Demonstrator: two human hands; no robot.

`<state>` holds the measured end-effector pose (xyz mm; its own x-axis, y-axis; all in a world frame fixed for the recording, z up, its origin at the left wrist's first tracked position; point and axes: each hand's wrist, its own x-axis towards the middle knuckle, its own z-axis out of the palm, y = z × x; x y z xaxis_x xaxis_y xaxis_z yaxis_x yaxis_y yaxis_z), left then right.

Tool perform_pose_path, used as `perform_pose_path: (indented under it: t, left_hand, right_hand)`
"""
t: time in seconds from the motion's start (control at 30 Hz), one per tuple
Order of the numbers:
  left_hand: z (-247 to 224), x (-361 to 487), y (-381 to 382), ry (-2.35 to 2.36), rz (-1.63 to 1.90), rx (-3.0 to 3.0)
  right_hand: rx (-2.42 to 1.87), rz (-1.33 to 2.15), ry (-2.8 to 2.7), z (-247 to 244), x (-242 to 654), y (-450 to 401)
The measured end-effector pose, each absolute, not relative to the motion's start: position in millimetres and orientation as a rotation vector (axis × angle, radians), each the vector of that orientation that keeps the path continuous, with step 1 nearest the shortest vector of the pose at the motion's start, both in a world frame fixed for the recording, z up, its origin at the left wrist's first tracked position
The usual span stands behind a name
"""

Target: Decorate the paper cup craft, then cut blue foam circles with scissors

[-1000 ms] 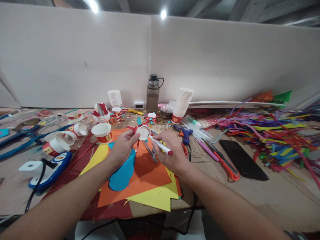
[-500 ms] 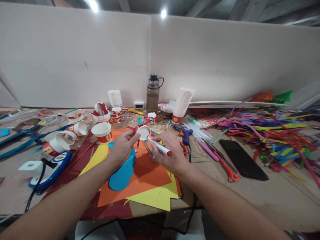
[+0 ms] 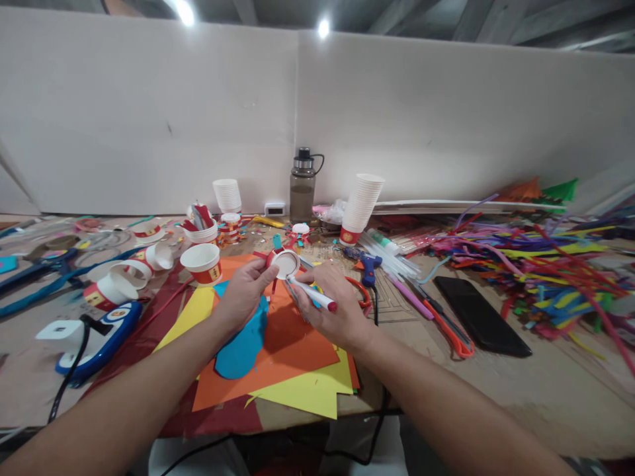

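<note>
Two hands meet over orange paper (image 3: pixel 297 350): the left hand (image 3: pixel 248 285), angled inward, pinches the cup piece (image 3: pixel 285 264) at its rim; right of that pinch, the right hand (image 3: pixel 337 301) closes its fingers round a marker (image 3: pixel 315 295), tip beside the rim.

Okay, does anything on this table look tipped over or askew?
Yes: at the left, paper cups lie on their sides, unlike the upright cup beside them. The tall cup stack right of the bottle leans, perhaps from distortion.

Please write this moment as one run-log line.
Left hand: round white-and-red paper piece | Right hand: slim white red-ended marker, near piece's rim | Below: orange paper sheet
</note>
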<state>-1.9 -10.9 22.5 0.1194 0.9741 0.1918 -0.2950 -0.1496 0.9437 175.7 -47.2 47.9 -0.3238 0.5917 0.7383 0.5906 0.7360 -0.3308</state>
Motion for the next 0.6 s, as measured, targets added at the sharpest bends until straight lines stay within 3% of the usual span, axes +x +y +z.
perform_pose_path:
  t: [0.6]
  left_hand:
    - [35.1,6.3,-21.2,0.646,1.192,0.892]
  right_hand:
    - [-0.866,0.130,-1.855,52.9,180.6,-45.5]
